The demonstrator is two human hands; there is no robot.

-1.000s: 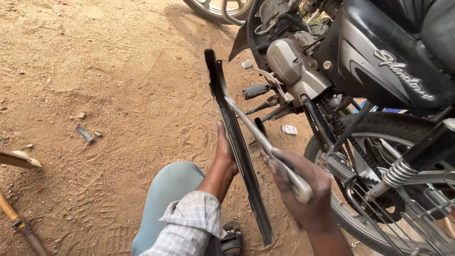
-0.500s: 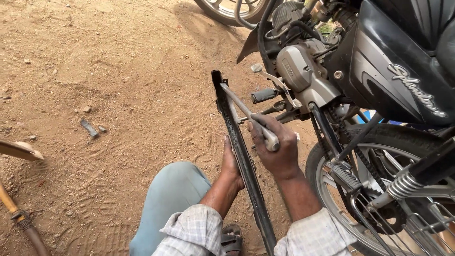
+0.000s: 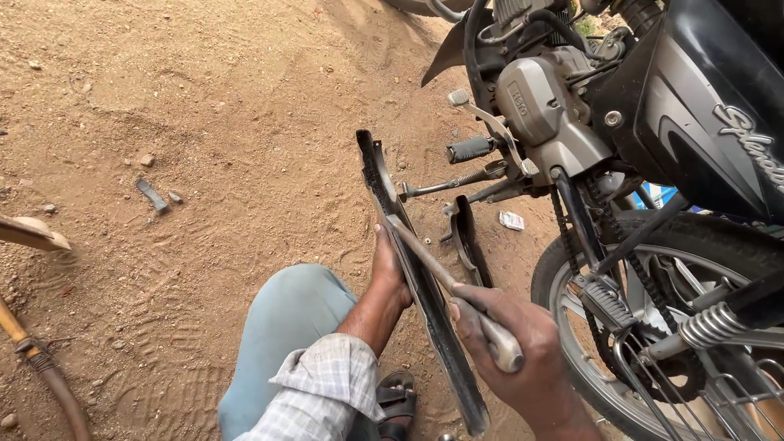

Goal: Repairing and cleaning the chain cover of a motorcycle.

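Note:
A long black chain cover stands on edge on the dirt, running from the engine side toward me. My left hand grips it from the left, about halfway along. My right hand is closed around the pale handle of a long metal tool, whose shaft lies along the cover's upper edge with its tip near the cover's upper half. A second black cover piece lies on the ground just right of the first.
A black motorcycle fills the right side, with engine, footrest, bare chain and rear wheel. My knee in light trousers and a sandal are below. A small metal bit and sticks lie left.
My right hand has drawn the tool back down toward me along the cover's edge. The view has shifted closer and the cover leans slightly more left.

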